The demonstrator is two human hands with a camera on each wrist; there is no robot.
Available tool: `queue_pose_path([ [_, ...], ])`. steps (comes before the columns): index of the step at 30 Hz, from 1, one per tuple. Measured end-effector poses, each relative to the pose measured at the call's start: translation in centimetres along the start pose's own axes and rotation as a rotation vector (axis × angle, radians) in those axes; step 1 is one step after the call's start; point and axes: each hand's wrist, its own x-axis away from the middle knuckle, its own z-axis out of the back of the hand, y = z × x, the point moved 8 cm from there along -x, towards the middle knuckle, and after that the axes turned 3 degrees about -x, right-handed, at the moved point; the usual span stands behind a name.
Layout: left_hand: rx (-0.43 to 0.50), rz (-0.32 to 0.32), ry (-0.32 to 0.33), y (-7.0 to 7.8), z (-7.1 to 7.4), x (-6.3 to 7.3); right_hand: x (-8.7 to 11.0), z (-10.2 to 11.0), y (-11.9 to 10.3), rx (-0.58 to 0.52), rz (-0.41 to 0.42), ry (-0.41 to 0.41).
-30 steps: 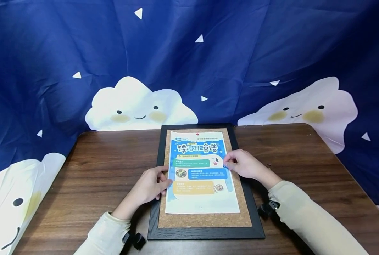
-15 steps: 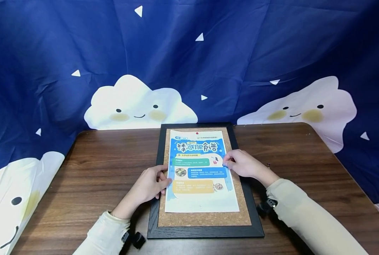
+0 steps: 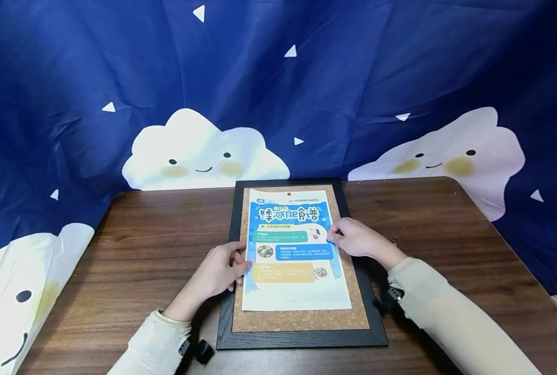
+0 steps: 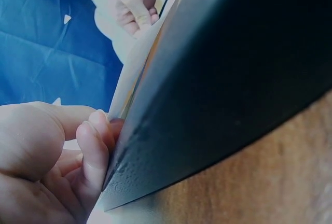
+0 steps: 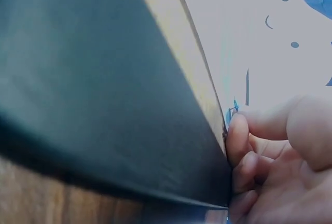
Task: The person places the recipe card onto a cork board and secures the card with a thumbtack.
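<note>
A printed paper poster (image 3: 287, 297) lies on a cork board (image 3: 301, 320) with a black frame (image 3: 301, 340). Near its top middle edge sits a red push pin (image 3: 289, 194). At the poster's right edge my right hand (image 3: 355, 237) pinches a small blue push pin (image 5: 235, 105) between thumb and index finger; the fingers hide most of it. My left hand (image 3: 219, 268) holds the left edge of the poster, thumb on top and the other fingers curled beside the frame. In the left wrist view, the poster's edge runs to the left fingertips.
The board rests on a brown wooden table (image 3: 156, 224). A tiny pin-like object (image 3: 394, 240) stands on the table just beyond the right forearm. Behind the table hangs a blue curtain (image 3: 240, 62) with white clouds and triangles.
The head view has shifted slightly, so everything sits a little higher in the picture. Both hands keep their places at the poster's edges; the right wrist has shifted slightly.
</note>
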Motion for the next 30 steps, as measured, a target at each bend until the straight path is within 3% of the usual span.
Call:
queue_pose_path([
  [9,-0.002,0.019,-0.002,0.02,-0.28,-0.06,0.17,-0.13,0.21,0.007,-0.058,-0.03],
  [15,-0.008,0.004,-0.019,0.28,-0.31,-0.16,0.32,0.0,0.68,-0.035,-0.102,-0.008],
  [30,-0.012,-0.01,-0.008,0.13,0.01,0.1,0.01,-0.05,0.73,-0.067,-0.06,0.044],
])
